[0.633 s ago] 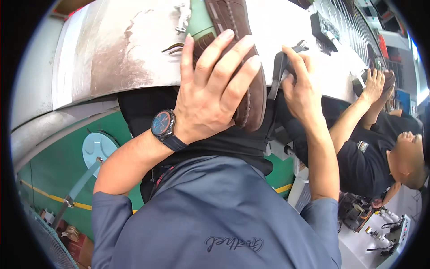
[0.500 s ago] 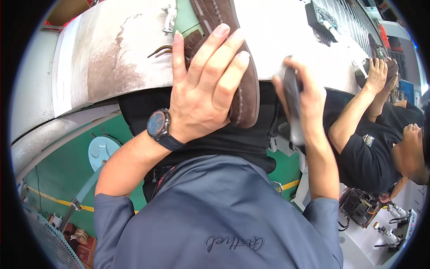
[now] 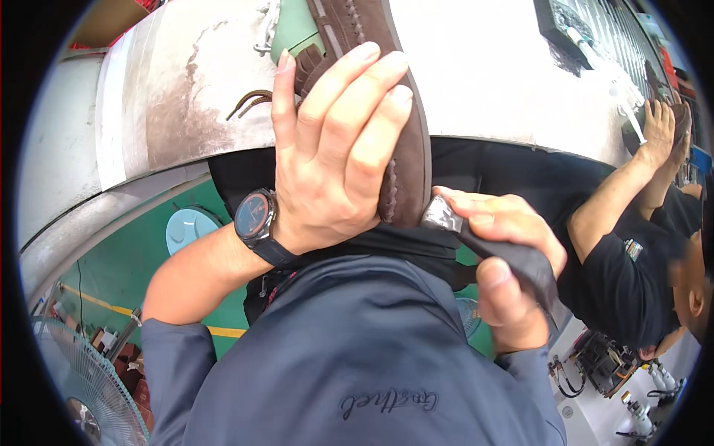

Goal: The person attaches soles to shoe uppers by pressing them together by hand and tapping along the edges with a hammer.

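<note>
Near the middle of the view, the left hand wraps over a brown suede shoe, fingers spread apart across its side and thumb out toward the left, pressing it against the near edge of the worn grey worktable. The shoe's heel end points toward the person, its toe runs off the far edge of the view, and a green insert shows at its far left. A dark wristwatch sits on that wrist. Just right of the heel, the right hand is clamped on a dark tool, whose shiny metal tip touches the heel's lower edge.

Loose brown laces lie on the table to the left. At the far right, another person in a black shirt reaches up to the same table.

The risk I see lies at that contact: if the tip skids off the curved heel, it could scuff the suede or jab the left palm, which sits very close. The open-fingered hold may also let the shoe twist under the push.
</note>
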Available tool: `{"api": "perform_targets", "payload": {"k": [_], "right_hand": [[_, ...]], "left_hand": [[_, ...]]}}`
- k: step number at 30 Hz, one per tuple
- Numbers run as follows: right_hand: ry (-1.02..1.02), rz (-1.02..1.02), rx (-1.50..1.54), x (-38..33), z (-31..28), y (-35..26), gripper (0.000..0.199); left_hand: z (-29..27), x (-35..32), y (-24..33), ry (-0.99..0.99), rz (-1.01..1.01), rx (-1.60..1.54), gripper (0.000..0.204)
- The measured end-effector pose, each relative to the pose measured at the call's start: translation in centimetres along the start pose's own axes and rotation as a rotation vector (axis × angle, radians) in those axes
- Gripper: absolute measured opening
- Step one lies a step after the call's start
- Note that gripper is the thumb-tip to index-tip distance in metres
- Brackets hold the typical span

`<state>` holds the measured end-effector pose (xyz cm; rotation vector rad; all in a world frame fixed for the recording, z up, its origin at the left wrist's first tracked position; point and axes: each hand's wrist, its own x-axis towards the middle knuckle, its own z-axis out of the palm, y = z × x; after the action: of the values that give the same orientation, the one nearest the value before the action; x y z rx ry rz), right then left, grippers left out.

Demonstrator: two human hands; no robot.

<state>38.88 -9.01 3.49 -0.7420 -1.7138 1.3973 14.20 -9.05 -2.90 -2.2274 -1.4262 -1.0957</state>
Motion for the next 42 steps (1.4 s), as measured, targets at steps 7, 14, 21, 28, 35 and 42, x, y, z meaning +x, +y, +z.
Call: {"api": "perform_targets", "payload": {"k": [7,14,21,28,35,42], "right_hand": [[-0.335,-0.098,-0.283,5.2,-1.4,-2.6,0.03],[0.094,0.161,0.286,2.5,-0.1,-0.1,0.029],[-0.4,-0.027,-0.269,9.0,-2.3,-3.3,0.036],[-0.009,0.254,0.263,5.3,-1.2,-0.7,0.032],[-0.229,0.108,-0.117,8.6,-2.0,-2.2,0.034],[-0.447,0.244,-0.365,11.5,-1.5,-5.3,0.039]], "left_hand": [[0.2,-0.2,0.9,0.093,-0.132,-0.064,0.04],[0.2,0.2,1.0,0.108,-0.137,-0.058,0.033],[0.3,0.4,1.0,0.08,-0.152,-0.023,0.031],[0.6,0.0,0.7,0.118,-0.176,-0.05,0.028],[0.3,0.4,1.2,0.086,-0.202,-0.055,0.027],[0.9,-0.2,0.6,0.141,-0.199,-0.069,0.027]]}}
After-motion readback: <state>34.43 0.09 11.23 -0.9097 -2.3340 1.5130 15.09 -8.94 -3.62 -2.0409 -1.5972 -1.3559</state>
